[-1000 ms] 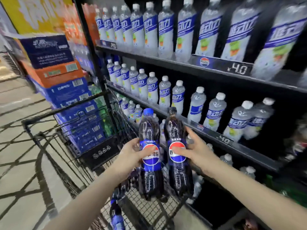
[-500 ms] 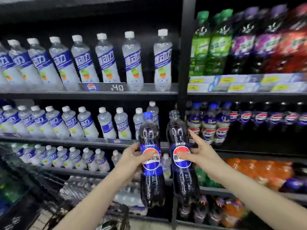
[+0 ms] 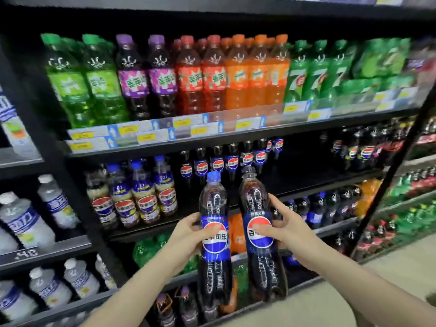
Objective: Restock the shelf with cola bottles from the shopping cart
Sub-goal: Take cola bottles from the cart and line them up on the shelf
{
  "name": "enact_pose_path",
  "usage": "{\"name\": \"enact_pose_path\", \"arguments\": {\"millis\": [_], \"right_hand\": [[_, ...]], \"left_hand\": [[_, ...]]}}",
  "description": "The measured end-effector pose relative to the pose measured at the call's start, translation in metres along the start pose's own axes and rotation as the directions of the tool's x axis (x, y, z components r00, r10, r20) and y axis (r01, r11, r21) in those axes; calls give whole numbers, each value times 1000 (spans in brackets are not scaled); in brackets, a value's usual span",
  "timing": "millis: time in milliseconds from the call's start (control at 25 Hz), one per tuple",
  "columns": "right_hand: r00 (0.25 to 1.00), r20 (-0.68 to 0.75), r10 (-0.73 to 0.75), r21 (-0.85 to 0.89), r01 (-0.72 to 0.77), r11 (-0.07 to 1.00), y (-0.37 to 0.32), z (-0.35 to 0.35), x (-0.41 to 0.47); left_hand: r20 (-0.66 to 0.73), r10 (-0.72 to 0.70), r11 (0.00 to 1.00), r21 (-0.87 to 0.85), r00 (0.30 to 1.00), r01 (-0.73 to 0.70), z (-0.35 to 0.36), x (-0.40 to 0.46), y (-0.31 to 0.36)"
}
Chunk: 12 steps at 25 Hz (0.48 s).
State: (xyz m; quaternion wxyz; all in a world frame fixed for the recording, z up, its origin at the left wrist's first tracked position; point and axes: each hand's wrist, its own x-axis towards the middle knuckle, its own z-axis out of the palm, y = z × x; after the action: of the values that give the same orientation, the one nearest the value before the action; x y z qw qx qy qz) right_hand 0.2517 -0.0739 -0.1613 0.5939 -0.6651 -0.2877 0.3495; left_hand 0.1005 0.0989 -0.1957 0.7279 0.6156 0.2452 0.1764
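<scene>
Two cola bottles held upright before a drinks shelf (image 3: 212,140).

Head view: the left hand (image 3: 188,234) grips the blue-capped bottle (image 3: 213,263) at its label, thumb across the front; the right hand (image 3: 283,230) grips the other bottle (image 3: 259,204) likewise, fingers (image 3: 278,204) wrapped behind. The bottles stand side by side, just apart, below the row of shelved colas (image 3: 232,161).

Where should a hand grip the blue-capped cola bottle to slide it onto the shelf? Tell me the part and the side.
Grip the blue-capped cola bottle at its labelled middle, from its left side, as the left hand does now. The bottle is upright and tall, so a mid-body hold likely keeps it steady. The black-capped cola bottle in the right hand blocks its right side.
</scene>
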Motion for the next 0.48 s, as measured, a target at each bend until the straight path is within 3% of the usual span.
{"name": "enact_pose_path", "arguments": {"millis": [240, 480], "right_hand": [[996, -88, 6, -17, -7, 1000, 0, -126, -3], [992, -121, 34, 79, -24, 997, -5, -195, 14]], "left_hand": [[73, 30, 999, 11, 997, -31, 122, 54, 3], [96, 50, 996, 69, 994, -57, 181, 103, 14]]}}
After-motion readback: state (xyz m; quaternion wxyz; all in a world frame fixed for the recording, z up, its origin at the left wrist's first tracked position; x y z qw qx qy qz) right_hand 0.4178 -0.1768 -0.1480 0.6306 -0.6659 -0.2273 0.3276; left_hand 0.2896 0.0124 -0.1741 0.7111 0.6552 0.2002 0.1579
